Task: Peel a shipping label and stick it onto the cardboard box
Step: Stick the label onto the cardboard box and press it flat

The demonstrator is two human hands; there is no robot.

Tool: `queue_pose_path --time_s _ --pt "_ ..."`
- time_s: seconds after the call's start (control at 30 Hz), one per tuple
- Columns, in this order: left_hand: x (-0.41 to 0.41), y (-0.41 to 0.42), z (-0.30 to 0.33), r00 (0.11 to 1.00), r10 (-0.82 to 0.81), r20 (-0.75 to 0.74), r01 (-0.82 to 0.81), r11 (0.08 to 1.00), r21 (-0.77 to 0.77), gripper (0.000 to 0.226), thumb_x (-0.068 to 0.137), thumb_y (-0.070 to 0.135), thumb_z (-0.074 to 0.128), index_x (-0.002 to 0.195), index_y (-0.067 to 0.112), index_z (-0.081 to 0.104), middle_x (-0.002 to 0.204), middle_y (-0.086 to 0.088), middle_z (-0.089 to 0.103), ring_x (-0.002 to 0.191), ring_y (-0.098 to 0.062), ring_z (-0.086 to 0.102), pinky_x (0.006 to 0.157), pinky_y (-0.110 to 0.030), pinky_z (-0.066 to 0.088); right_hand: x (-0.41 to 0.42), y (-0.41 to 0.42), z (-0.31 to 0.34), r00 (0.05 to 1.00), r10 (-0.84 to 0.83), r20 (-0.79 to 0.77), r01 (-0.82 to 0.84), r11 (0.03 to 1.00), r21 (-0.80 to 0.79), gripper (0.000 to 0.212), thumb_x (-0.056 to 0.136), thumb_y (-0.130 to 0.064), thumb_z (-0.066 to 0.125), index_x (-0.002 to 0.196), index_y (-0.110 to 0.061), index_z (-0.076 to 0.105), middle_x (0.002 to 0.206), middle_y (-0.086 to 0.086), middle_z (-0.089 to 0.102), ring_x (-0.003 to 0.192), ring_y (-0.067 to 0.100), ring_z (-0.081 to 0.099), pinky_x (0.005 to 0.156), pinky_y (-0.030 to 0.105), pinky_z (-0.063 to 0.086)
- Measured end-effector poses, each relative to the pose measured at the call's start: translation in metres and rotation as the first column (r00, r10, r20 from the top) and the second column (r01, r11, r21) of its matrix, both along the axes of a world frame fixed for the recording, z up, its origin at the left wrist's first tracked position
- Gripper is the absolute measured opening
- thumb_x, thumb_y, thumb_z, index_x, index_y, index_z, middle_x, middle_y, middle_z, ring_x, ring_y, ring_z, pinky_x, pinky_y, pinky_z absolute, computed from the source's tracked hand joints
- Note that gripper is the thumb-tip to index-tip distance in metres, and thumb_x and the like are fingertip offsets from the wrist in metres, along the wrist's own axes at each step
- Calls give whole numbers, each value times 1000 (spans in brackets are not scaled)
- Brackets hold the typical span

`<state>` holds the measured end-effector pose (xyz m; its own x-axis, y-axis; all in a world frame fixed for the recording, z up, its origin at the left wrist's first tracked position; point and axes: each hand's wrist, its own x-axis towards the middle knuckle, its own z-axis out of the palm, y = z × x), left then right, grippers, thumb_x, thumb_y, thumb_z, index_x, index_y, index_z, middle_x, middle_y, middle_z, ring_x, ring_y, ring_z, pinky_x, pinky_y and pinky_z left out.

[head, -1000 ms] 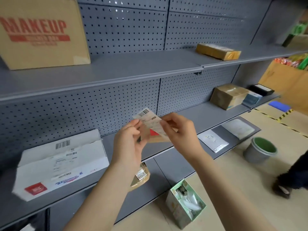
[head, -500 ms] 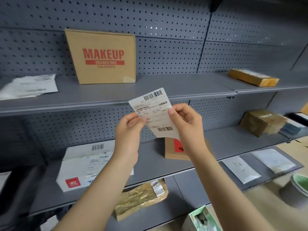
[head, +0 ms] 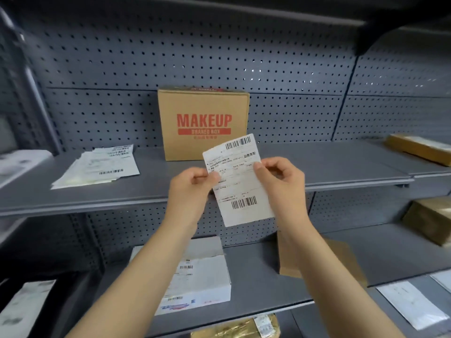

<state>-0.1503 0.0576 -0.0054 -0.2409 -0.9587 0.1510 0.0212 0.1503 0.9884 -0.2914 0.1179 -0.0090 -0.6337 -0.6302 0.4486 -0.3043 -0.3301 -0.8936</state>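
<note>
Since the earlier frame: view raised and swung left, cardboard box [head: 203, 123] now centred on the upper shelf [head: 317, 172] instead of off to the upper left; label held higher, nearer the box.

Head view: shipping label [head: 240, 180] held upright in mid-air, in front of and just below the box, not touching it. Left hand [head: 189, 189] pinching the label's left edge, grip closed on it. Right hand [head: 280, 178] pinching the right edge, grip likewise closed on it. Backing state not discernible. Stack of spare labels [head: 97, 167] lying left of the box.

Step in hand, by judgement: separating label from backing. Start at one corner, peel slowly, keep adhesive off fingertips, hold sheet taut, then align square to the box face before pressing.
</note>
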Motion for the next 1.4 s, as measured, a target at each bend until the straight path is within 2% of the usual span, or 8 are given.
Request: queue_pose_path --time_s 0.17,0.4,0.53,0.7,0.9,1.1,1.27,1.4 --pt "9 -18 10 976 -90 199 91 996 4 2 87 21 65 87 20 66 94 7 71 88 -9 66 79 -34 53 -4 -24 8 999 -40 -18 41 999 13 12 82 -21 67 70 -21 66 75 6 67 69 20 60 66 39 52" --pt "17 -41 35 895 -258 364 237 966 102 7 89 17 63 95 21 65 98 5 70 81 -11 67 66 -27 56 -9 -50 19 998 10 -56 -8 999 43 8 83 -23 68 76 -18 70 82 10 72 70 19 61 68 38 54" --pt "17 -66 56 897 -120 425 144 989 -24 3 86 18 67 89 17 66 90 6 71 73 -11 64 63 -26 53 -18 -68 30 997 51 -55 -51 999 12 9 82 -22 69 75 -16 69 76 9 68 68 19 56 66 36 50" --pt "3 -98 62 933 52 356 12 984 -175 11 83 18 70 73 19 65 90 2 72 87 -16 66 82 -33 51 -28 -93 38 993 99 -71 -98 995 12 5 80 -18 73 77 -15 71 74 1 68 69 14 57 69 31 50" --pt "-10 -121 65 932 204 299 -105 943 -314 5 82 20 70 84 20 66 86 5 70 82 -8 61 61 -18 37 -41 -117 42 989 83 -125 -74 994 77 7 76 -19 75 74 -14 71 72 2 71 70 15 65 68 29 52" --pt "-17 -136 67 878 385 284 -246 873 -422 21 77 26 75 84 18 57 70 14 61 71 -3 52 58 -23 39 -44 -134 50 970 8 -243 27 990 138 17 77 -23 74 62 -22 65 58 -12 62 49 -2 54 56 21 42" --pt "-23 -145 61 830 486 273 -304 805 -509 36 77 28 75 64 20 42 77 2 68 71 -14 55 53 -26 37 -46 -146 53 954 -36 -297 98 975 197 18 75 -29 73 60 -26 65 58 -10 62 57 11 55 60 39 57" --pt "-26 -147 60 798 533 281 -334 779 -530 39 78 28 74 61 21 40 82 1 69 76 -19 58 61 -31 44 -45 -152 53 946 -44 -320 120 968 222 16 76 -31 72 61 -25 68 58 -11 62 60 15 57 62 45 59"
